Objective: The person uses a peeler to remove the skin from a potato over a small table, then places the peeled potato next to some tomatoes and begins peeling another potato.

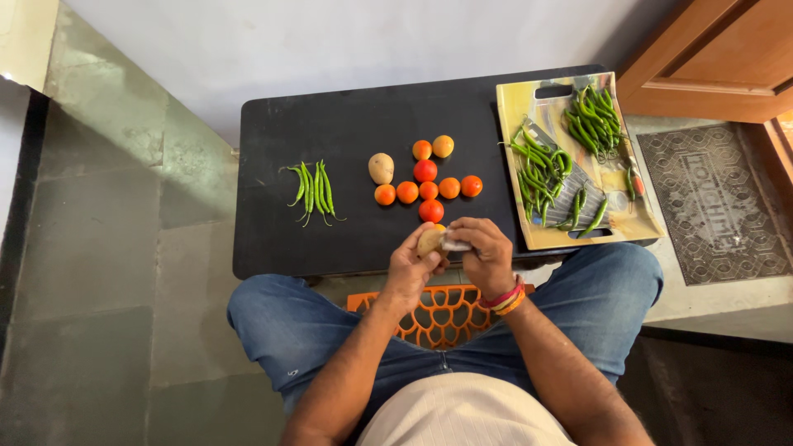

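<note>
We're right over the hands now: our left hand (410,266) is curled round a pale potato (429,240), cradling it at the near edge of the table, and our right hand (487,258) is closed around a small silvery tool (455,244), likely a peeler or short blade, laid against the potato's right flank. The fingers of both hands sit very close together, so we'd judge the main risk to be the tool skidding off the rounded skin into the left thumb or fingertips. The potato hangs over the gap between table and lap, so a loose grip could drop it onto the orange plastic stool (438,314) beneath us or onto the floor. Just beyond the hands lie the tomatoes (428,190), red and orange, loose on the flat top, with a second potato (381,168) to their left; a nudge from a wrist could set the round ones rolling. Farther left of the left hand lies a small bunch of green chillies (312,192). Out to the right of the right hand, a yellowish cutting board (615,227) carries more chillies and overhangs the table corner. The black table (330,239) is matte, against a white wall, with grey stone tiles on the floor, a patterned doormat (714,202) and a wooden door (719,58) at far right.
</note>
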